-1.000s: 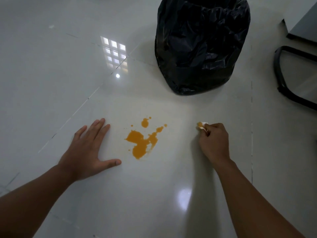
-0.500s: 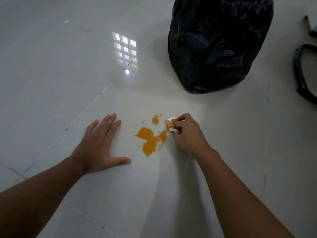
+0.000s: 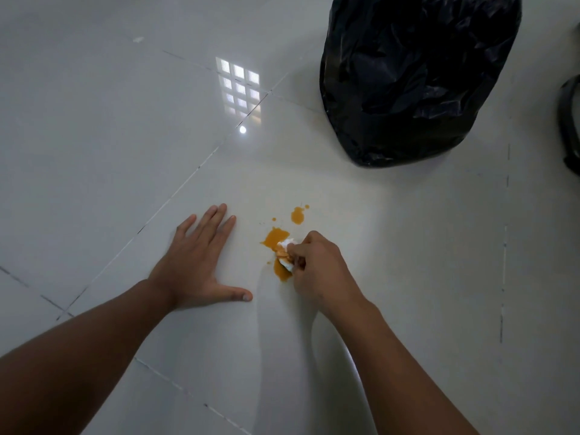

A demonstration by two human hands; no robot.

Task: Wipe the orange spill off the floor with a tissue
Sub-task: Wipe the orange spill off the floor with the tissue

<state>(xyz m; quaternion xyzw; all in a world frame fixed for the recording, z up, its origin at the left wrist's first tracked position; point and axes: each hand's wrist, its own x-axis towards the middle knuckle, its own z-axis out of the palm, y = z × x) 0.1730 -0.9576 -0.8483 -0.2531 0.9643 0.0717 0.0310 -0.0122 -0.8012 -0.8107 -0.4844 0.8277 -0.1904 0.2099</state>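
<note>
An orange spill (image 3: 275,238) lies on the glossy pale tiled floor (image 3: 125,152), with a smaller blob (image 3: 297,214) and a few droplets just beyond it. My right hand (image 3: 317,271) is closed around a crumpled white tissue (image 3: 285,255), stained orange, and presses it onto the middle of the spill; the hand hides part of the puddle. A strip of orange (image 3: 281,273) shows below the tissue. My left hand (image 3: 197,262) rests flat on the floor to the left of the spill, fingers spread, holding nothing.
A bin lined with a black plastic bag (image 3: 417,76) stands on the floor beyond and to the right of the spill. A black curved frame (image 3: 569,127) shows at the right edge. Dark grout lines cross the tiles.
My right hand has moved left with the tissue, from clear floor right of the spill onto the puddle's middle. The spill's right part is wiped away or covered. My left hand has stayed planted.
</note>
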